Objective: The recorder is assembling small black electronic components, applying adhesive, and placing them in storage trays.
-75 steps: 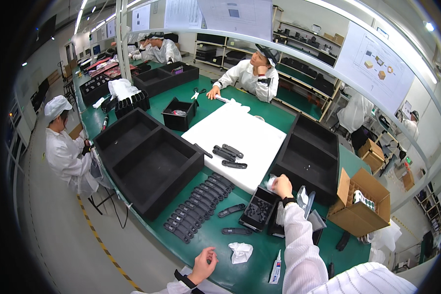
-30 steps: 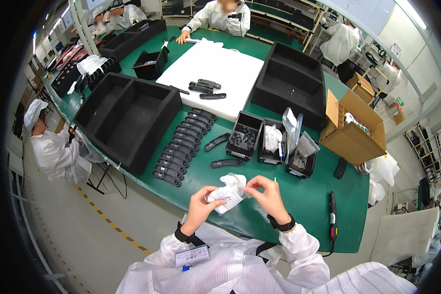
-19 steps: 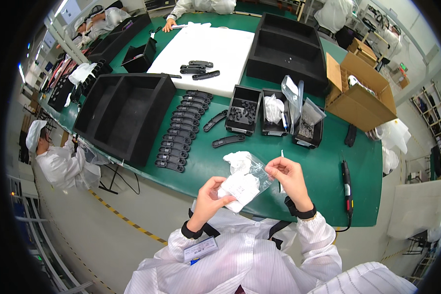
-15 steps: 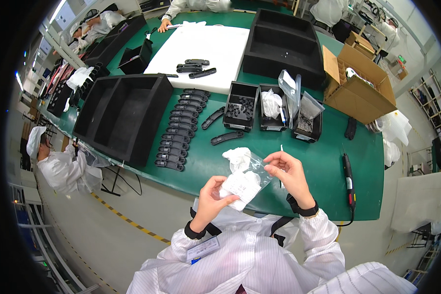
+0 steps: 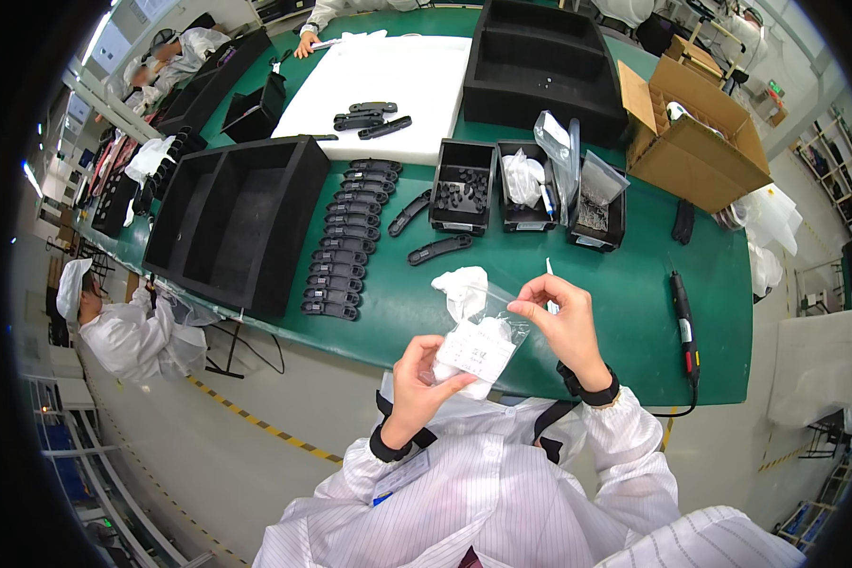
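Holding a clear little bag over the green table, your left hand pinches its bottom, your right hand its top and maybe a thin white stick.

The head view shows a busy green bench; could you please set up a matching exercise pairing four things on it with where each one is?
Things:
1. clear plastic bag
2. cardboard box
3. electric screwdriver
4. white foam sheet

Places:
A. far middle of the bench, with three black parts lying on it
B. held between the left hand and right hand
C. far right corner of the bench, flaps open
D. lying on the bench to the right of the right hand

Pairs: 1-B, 2-C, 3-D, 4-A
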A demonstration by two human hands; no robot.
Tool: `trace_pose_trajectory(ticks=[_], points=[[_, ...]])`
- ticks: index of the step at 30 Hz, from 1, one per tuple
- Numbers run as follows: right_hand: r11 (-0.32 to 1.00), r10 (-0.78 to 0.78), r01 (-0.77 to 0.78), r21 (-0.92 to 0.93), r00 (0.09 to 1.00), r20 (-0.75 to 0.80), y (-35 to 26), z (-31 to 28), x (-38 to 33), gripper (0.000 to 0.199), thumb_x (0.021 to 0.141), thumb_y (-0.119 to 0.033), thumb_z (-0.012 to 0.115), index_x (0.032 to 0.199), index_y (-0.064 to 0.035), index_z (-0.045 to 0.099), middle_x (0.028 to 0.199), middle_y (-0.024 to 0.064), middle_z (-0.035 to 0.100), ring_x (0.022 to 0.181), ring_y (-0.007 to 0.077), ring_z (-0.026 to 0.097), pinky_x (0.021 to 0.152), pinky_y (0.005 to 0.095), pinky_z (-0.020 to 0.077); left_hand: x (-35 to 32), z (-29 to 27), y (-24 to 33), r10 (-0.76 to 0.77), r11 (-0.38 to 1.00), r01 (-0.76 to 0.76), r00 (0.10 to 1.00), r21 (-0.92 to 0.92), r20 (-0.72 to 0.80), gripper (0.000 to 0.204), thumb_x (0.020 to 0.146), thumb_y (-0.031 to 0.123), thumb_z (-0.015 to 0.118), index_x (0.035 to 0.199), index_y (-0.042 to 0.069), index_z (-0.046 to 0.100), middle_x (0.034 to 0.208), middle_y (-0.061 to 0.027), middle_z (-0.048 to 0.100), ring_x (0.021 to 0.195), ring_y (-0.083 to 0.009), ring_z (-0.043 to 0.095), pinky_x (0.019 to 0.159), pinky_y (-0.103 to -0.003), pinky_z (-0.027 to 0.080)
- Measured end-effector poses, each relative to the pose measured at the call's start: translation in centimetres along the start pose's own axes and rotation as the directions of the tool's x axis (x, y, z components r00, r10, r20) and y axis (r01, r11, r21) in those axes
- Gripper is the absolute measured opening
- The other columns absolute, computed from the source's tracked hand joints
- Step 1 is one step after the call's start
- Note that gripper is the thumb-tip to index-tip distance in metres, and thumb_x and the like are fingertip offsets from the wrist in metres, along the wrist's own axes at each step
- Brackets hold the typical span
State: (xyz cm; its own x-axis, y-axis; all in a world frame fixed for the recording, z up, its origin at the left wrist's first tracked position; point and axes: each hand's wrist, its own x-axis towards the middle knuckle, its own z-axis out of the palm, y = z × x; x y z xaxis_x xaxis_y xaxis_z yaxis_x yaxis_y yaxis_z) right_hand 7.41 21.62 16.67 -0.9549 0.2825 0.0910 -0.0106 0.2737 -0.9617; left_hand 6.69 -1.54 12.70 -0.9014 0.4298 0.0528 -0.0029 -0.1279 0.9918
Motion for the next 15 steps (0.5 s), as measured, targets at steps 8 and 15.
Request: trace_pose_trajectory(ticks=[8, 15], points=[[0.998, -0.055, 0.052, -0.047, 0.998, -0.044, -1.7, 0.0, 0.0, 0.013, 0.077, -0.005, 0.078, 0.08, 0.0021, 0.068, 0.073, 0.0036, 0.066, 0.065, 0.0101, 0.059, 0.063, 0.0247, 0.0465, -0.5, 0.5, 0.7, 0.038, 0.999, -0.038, 0.999, 0.029, 0.0, 0.05, 0.076, -0.001, 0.082, 0.114, -0.003, 0.049, 0.106, -0.0153, 0.068, 0.102, -0.0193, 0.067, 0.087, -0.031, 0.053], [0.974, -0.184, 0.17, -0.148, 0.979, -0.09, -2.3, 0.4, -0.2, 0.01, 0.078, -0.005, 0.076, 0.08, 0.0016, 0.069, 0.074, 0.008, 0.067, 0.061, 0.016, 0.06, 0.059, 0.0283, 0.0472, -0.7, 1.0, 1.2, 0.113, 0.993, -0.112, 0.994, 0.045, -0.005, 0.05, 0.076, 0.0, 0.082, 0.113, -0.003, 0.049, 0.105, -0.0148, 0.068, 0.099, -0.0189, 0.068, 0.085, -0.03, 0.054]])
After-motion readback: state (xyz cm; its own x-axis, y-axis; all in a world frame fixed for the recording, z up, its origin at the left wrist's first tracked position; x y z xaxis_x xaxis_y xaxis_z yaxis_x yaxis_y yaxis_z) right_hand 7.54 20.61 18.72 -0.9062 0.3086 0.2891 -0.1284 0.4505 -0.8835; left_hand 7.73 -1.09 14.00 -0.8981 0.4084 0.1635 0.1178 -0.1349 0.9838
